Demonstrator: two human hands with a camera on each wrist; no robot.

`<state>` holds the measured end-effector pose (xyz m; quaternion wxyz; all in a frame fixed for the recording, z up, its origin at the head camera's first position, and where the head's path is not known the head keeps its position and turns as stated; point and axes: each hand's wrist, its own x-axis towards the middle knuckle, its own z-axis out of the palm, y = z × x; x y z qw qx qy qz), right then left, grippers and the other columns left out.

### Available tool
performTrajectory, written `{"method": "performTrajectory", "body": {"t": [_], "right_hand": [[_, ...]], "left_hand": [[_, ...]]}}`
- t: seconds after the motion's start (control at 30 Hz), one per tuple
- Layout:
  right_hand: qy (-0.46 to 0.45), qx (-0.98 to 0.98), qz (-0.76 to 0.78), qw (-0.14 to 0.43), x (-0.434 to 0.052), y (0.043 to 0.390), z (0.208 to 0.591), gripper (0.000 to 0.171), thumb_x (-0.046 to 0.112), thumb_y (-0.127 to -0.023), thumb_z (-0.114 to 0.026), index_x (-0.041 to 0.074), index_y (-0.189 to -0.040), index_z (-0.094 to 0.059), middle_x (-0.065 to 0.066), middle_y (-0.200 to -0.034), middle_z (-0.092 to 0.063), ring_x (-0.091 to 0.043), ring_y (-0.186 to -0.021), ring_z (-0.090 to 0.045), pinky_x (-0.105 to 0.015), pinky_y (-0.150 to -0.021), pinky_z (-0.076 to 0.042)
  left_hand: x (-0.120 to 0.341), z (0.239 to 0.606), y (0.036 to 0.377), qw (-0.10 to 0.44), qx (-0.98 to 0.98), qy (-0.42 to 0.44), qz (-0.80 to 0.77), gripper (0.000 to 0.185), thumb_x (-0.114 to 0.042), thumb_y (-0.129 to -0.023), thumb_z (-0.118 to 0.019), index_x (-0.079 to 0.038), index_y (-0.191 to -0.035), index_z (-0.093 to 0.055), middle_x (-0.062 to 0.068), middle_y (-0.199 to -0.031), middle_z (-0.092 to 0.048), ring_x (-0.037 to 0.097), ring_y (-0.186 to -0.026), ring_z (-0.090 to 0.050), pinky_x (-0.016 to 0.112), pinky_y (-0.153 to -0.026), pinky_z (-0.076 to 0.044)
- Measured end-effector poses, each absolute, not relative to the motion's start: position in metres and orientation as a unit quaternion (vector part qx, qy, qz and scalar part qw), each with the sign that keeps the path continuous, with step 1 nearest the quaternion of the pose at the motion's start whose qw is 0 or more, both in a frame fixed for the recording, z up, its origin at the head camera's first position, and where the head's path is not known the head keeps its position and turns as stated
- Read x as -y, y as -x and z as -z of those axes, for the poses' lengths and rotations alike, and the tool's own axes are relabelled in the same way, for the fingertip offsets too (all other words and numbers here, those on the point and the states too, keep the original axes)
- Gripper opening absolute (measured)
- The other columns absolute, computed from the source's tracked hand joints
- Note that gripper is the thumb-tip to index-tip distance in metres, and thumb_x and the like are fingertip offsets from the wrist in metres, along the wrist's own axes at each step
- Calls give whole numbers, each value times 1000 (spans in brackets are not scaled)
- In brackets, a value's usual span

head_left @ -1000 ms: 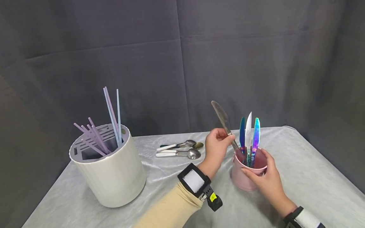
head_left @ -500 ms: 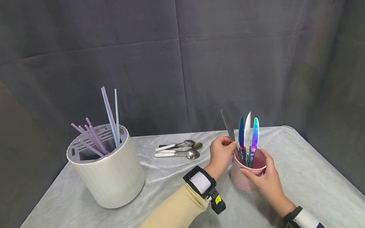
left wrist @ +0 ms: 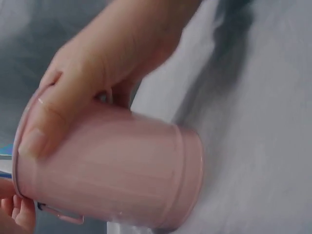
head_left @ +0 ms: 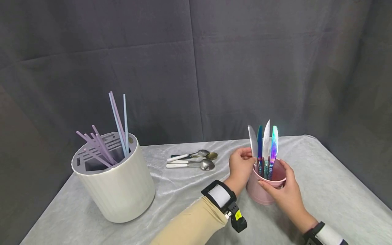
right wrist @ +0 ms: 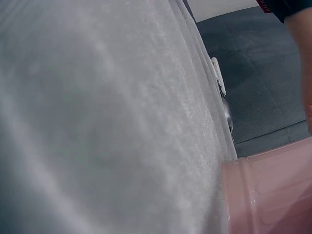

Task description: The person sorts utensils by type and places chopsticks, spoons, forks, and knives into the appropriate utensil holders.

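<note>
The left hand pinches a silver table knife, its blade pointing up and its lower end inside the pink bucket. Beside it in the bucket stand a dark blue knife, a silver knife and a rainbow-coloured knife, blades up. The right hand grips the bucket's right side at the rim. In the left wrist view, the right hand's thumb lies on the bucket's outer wall, and left-hand fingertips show by the rim.
Several spoons lie at the back middle of the cloth-covered table. A large white utensil holder with a grey slotted top stands at the left, holding purple and light-blue chopsticks. A dark curtain hangs behind.
The left hand has moved right and slightly down, bringing the tilted silver knife nearly upright and lower into the bucket. The right hand has stayed on the bucket's rim.
</note>
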<state>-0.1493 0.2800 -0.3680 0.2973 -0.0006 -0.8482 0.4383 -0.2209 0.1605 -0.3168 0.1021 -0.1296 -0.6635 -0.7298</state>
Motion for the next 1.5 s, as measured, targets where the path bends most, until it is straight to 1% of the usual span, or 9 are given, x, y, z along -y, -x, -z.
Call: {"method": "performTrajectory", "body": {"t": [0.3, 0.43, 0.53, 0.7, 0.8, 1.0, 1.13, 1.3, 1.5], "right_hand": [[-4, 849, -435, 301, -278, 150, 369, 92, 10, -76, -84, -6, -146, -26, -30, -135, -43, -42, -116, -48, -4, -83, -32], [-10, 843, -444, 303, -277, 151, 369, 91, 9, -75, -83, -7, -145, -27, -31, -135, -43, -43, -116, -47, 0, -82, -28], [-10, 841, -446, 305, -277, 151, 370, 91, 7, -74, -84, -7, -144, -28, -30, -134, -44, -42, -116, -48, -1, -83, -29], [-7, 843, -443, 306, -278, 151, 371, 91, 7, -74, -84, -7, -144, -28, -30, -133, -45, -40, -114, -48, -2, -82, -30], [-11, 840, -444, 311, -280, 151, 371, 91, 6, -74, -84, -7, -144, -28, -31, -132, -45, -41, -114, -48, 0, -82, -28], [-13, 838, -445, 315, -281, 152, 370, 91, 5, -74, -83, -7, -145, -28, -31, -133, -45, -39, -112, -48, -1, -82, -28], [-10, 841, -441, 313, -281, 152, 370, 91, 5, -74, -83, -7, -145, -28, -30, -134, -45, -38, -113, -48, -1, -82, -28], [-18, 839, -445, 313, -281, 151, 369, 91, 4, -74, -82, -8, -145, -26, -33, -134, -43, -42, -114, -47, 0, -82, -27], [-14, 840, -444, 310, -281, 152, 369, 91, 5, -74, -83, -8, -145, -27, -32, -134, -44, -41, -114, -47, -1, -82, -28]], "left_hand": [[-155, 319, 221, 110, 654, 134, 737, 17, 15, -76, -67, 10, -92, -67, 5, -75, -62, 2, -67, -52, 17, -65, -48], [-149, 321, 221, 114, 655, 139, 734, 18, 14, -79, -65, 9, -95, -67, 8, -80, -64, 3, -70, -55, 17, -65, -48], [-140, 322, 223, 117, 664, 148, 724, 18, 13, -80, -64, 9, -97, -67, 12, -83, -67, 5, -72, -58, 18, -66, -48], [-114, 329, 236, 109, 742, 169, 640, 15, 8, -81, -64, 8, -95, -69, 12, -83, -68, 9, -73, -60, 19, -68, -48], [-92, 336, 246, 97, 793, 181, 573, 14, 5, -82, -63, 7, -94, -69, 13, -84, -68, 16, -76, -61, 21, -69, -48], [-51, 346, 265, 92, 863, 212, 450, 21, 5, -84, -59, 7, -104, -67, 17, -97, -64, 31, -94, -60, 37, -81, -48], [-27, 350, 275, 84, 892, 216, 387, 26, 3, -87, -57, 6, -112, -65, 18, -104, -63, 33, -102, -59, 43, -88, -47], [-10, 356, 281, 91, 923, 215, 306, 29, 4, -87, -58, 6, -114, -65, 19, -110, -64, 34, -107, -59, 43, -91, -47], [-2, 358, 282, 101, 934, 207, 273, 29, 2, -86, -60, 2, -114, -67, 18, -113, -64, 36, -108, -58, 43, -94, -45]]}}
